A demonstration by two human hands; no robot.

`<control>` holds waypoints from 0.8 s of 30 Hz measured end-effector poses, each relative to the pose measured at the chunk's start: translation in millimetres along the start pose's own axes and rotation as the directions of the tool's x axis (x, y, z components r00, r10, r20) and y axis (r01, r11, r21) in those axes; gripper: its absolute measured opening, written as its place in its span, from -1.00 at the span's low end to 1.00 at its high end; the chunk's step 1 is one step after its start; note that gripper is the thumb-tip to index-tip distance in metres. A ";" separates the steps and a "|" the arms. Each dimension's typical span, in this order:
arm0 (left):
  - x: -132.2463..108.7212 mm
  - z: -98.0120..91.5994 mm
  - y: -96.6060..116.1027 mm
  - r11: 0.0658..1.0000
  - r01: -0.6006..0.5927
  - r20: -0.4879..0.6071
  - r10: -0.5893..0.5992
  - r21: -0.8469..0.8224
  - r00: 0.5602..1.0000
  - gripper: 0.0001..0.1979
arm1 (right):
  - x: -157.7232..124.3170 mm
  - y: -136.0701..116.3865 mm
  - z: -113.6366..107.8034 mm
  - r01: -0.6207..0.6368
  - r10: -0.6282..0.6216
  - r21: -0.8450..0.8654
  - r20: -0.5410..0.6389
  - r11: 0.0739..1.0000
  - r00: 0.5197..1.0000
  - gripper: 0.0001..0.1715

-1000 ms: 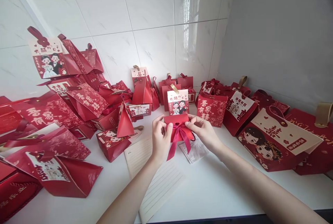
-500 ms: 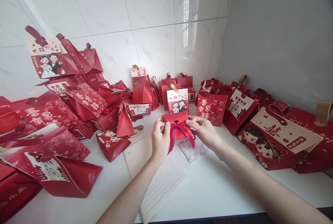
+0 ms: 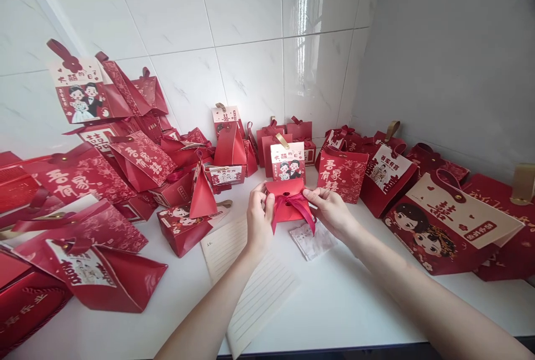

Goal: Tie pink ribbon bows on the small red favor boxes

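Between my two hands is a small red gift box (image 3: 288, 214) with a dark pink ribbon (image 3: 307, 209) tied across its front. My left hand (image 3: 259, 215) grips the box's left side, thumb on the front. My right hand (image 3: 330, 208) pinches the upper right corner beside the ribbon, fingers behind it. The box is held above the white table. Below and right of it lies a small pale packet (image 3: 312, 240). A lined sheet of paper (image 3: 263, 293) lies under my left wrist and forearm.
Red gift boxes are piled high on the left (image 3: 94, 176). More stand at the back, including one with a cartoon couple (image 3: 287, 160), and along the right (image 3: 449, 226). A tiled wall (image 3: 175, 9) rises behind the white table (image 3: 334, 310).
The box has tipped slightly, so more of its front below the ribbon shows. The ribbon tails have shifted. Both hands keep their hold, and the view has moved a little.
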State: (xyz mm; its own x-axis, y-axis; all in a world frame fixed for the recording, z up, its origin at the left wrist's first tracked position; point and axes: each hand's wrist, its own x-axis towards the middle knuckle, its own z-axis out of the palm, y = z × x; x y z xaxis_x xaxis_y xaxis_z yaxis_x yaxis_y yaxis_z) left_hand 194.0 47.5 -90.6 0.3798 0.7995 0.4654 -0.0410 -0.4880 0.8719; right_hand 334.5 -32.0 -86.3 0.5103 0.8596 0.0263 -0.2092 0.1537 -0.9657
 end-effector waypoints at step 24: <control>8.5 1.0 -9.4 0.994 0.026 -0.036 -0.030 -0.102 0.999 -0.80 | -27.5 19.0 12.5 0.772 -0.729 -0.635 0.524 0.010 0.440 -0.88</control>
State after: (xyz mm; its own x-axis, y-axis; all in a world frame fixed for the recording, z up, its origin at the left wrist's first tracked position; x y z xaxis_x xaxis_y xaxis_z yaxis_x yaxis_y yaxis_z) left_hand 198.6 58.5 -95.0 0.3476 0.8257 0.4443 -0.1248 -0.4289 0.8947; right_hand 306.0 -46.7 -102.1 -0.0595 0.5215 0.8512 0.9219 0.3558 -0.1535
